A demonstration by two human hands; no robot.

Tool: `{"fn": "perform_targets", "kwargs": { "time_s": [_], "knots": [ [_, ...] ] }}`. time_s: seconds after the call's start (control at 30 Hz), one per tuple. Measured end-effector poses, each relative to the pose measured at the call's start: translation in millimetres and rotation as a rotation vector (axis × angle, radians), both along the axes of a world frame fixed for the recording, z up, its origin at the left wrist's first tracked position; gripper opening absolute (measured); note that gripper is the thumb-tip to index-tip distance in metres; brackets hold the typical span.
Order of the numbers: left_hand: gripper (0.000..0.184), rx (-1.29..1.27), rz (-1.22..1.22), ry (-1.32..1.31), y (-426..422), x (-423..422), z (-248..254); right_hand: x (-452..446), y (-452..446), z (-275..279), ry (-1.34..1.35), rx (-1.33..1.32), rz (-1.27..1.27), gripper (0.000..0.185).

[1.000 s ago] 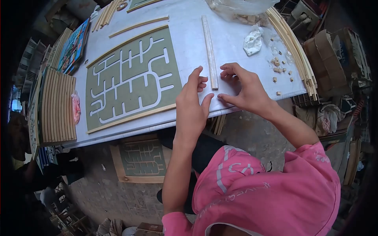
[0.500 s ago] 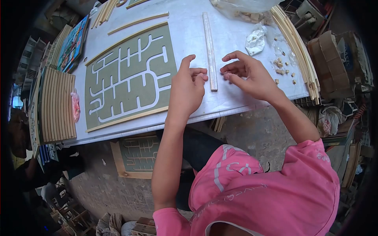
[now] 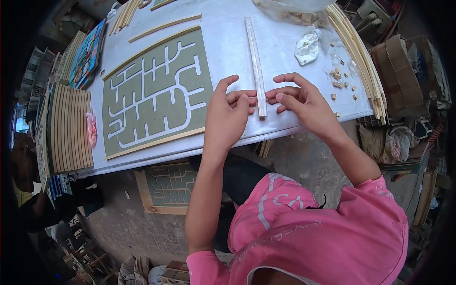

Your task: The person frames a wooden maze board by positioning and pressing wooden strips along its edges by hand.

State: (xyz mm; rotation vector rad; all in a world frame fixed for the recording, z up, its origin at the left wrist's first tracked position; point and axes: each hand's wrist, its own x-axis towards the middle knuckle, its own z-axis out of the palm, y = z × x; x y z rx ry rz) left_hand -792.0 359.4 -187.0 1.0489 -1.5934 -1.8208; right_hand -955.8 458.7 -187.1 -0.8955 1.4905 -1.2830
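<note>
Across the white table (image 3: 226, 50), left hand (image 3: 227, 116) and right hand (image 3: 308, 107), fingers loosely spread, seem to steady the stick (image 3: 254, 57) between them, where any nudge calls for even pressure.

Strip (image 3: 254, 57) on table (image 3: 225, 52), between left hand (image 3: 227, 113) and right hand (image 3: 308, 102), panel (image 3: 159, 85) left, blocks (image 3: 337, 75) right

Both hands (image 3: 228, 116) (image 3: 309, 103) face inward, fingers (image 3: 290, 78) loosely bent.
</note>
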Motion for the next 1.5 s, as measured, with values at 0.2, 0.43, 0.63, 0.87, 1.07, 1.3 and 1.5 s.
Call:
{"fn": "perform_targets", "kwargs": {
  "time_s": [0.2, 0.43, 0.63, 0.87, 1.07, 1.3, 1.5],
  "knots": [
    [0.041, 0.189, 0.032, 0.135, 42.9, 21.9, 8.9, 18.1, 41.1, 6.6, -0.215, 0.039, -0.026, 0.031],
    [0.039, 0.268, 0.097, 0.194, 95.1, 47.5, -18.2, 50.1, 91.4, -14.4, -0.306, 0.052, -0.132, 0.025],
    [0.034, 0.361, 0.119, 0.238, 95.4, 52.8, -38.7, 52.7, 99.0, -42.3, -0.462, 0.100, -0.168, 0.023],
    [0.036, 0.404, 0.110, 0.244, 93.5, 48.5, -29.2, 50.2, 92.1, -35.0, -0.562, 0.174, -0.170, 0.029],
    [0.042, 0.410, 0.098, 0.181, 92.6, 44.3, -23.1, 48.6, 91.0, -33.4, -0.525, 0.182, -0.171, 0.029],
    [0.044, 0.393, 0.097, 0.209, 94.6, 44.7, -28.0, 49.0, 90.9, -34.5, -0.514, 0.173, -0.170, 0.030],
    [0.046, 0.390, 0.087, 0.214, 93.6, 47.8, -31.8, 48.3, 90.3, -35.4, -0.515, 0.167, -0.155, 0.031]
  ]
}}
